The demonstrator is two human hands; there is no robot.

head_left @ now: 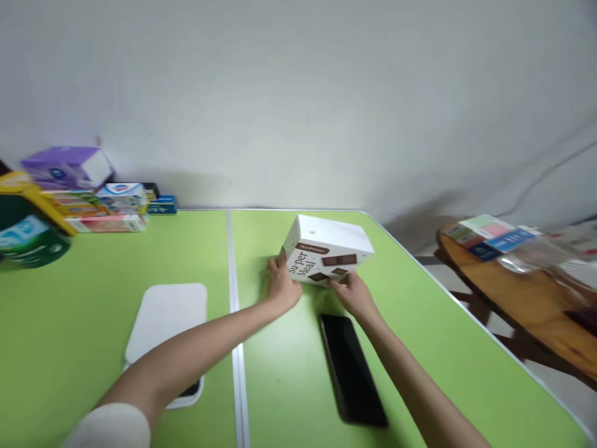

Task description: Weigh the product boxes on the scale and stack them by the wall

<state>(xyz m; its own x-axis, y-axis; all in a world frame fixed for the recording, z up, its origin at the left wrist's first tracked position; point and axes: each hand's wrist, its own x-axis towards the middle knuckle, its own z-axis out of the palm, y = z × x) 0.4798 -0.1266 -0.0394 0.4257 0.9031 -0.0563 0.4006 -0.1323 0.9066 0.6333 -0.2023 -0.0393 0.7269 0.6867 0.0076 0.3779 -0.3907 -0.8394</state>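
A white cardboard box (333,235) with "Super Meal" and chocolate pieces printed on its side is held tilted over the green table. My left hand (283,283) grips its left end, the fingers partly hidden behind the box. At the lower right edge, my right hand (353,292) is closed on the same box with the thumb toward me. Just below my right hand lies a black smartphone (353,372), screen up. Under my left forearm a white flat device (170,314) rests on the table, partly covered by the arm.
Several boxes stand by the wall at the left, with a purple box (68,167) on top and a dark green and yellow pack (32,233) in front. The green table (261,386) has a metal seam. At the right, a wooden stool (527,302) carries boxes and plastic-wrapped items.
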